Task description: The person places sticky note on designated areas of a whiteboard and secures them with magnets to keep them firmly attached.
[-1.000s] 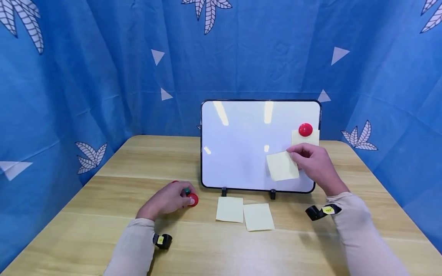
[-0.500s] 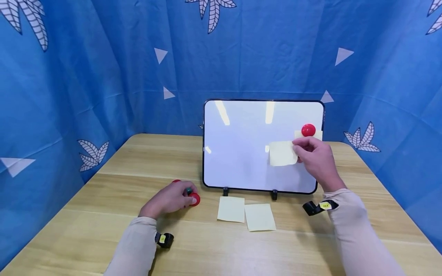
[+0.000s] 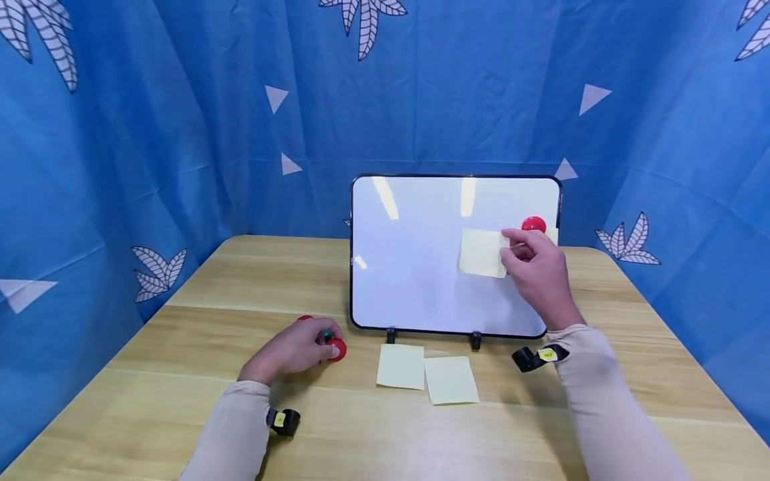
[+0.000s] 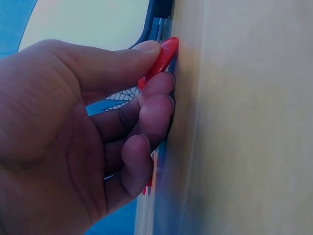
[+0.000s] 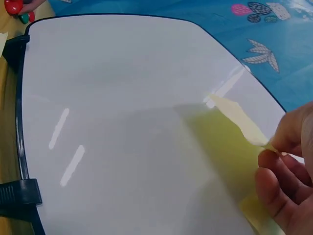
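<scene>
My right hand (image 3: 538, 270) pinches a pale yellow sticky note (image 3: 481, 252) by its right edge, in front of the right half of the whiteboard (image 3: 409, 267). In the right wrist view the note (image 5: 239, 120) looks edge-on, its far part apart from the board. Behind my fingers, a red round magnet (image 3: 533, 222) sits on another note (image 3: 553, 234), mostly hidden. At left, my left hand (image 3: 289, 349) holds a red round magnet (image 4: 164, 58) between thumb and fingers, tilted at the tabletop. A green magnet (image 3: 327, 333) shows beside those fingers, and another red piece (image 3: 305, 317) peeks out behind.
Two more sticky notes, a left one (image 3: 400, 366) and a right one (image 3: 451, 379), lie side by side on the wooden table (image 3: 373, 434) before the board. Black feet (image 3: 476, 341) support the whiteboard. A blue patterned curtain (image 3: 421, 100) hangs behind and at both sides.
My right hand has lifted the sticky note higher and slightly left against the board, and the note now hangs straighter. My left hand stays at the magnets.
</scene>
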### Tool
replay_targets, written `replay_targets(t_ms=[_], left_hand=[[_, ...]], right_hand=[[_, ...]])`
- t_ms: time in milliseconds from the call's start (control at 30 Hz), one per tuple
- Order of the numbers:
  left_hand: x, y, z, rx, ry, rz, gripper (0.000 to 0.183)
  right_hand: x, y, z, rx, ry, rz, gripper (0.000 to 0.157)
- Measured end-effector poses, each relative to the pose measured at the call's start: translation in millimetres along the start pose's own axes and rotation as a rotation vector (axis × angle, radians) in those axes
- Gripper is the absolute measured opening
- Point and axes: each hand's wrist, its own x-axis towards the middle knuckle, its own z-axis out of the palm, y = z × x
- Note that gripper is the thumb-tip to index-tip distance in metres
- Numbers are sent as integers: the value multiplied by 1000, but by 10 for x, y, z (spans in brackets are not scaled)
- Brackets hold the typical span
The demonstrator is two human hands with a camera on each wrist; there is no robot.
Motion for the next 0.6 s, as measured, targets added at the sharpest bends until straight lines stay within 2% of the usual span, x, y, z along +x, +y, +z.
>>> replay_targets(t_ms=[267,600], left_hand=[[-1,27,3,-5,7,-10,22],[2,14,17,-4,13,8,20]], right_hand=[[4,-6,19,-40,94,-17,23],[-5,16,20,-75,94,-40,24]])
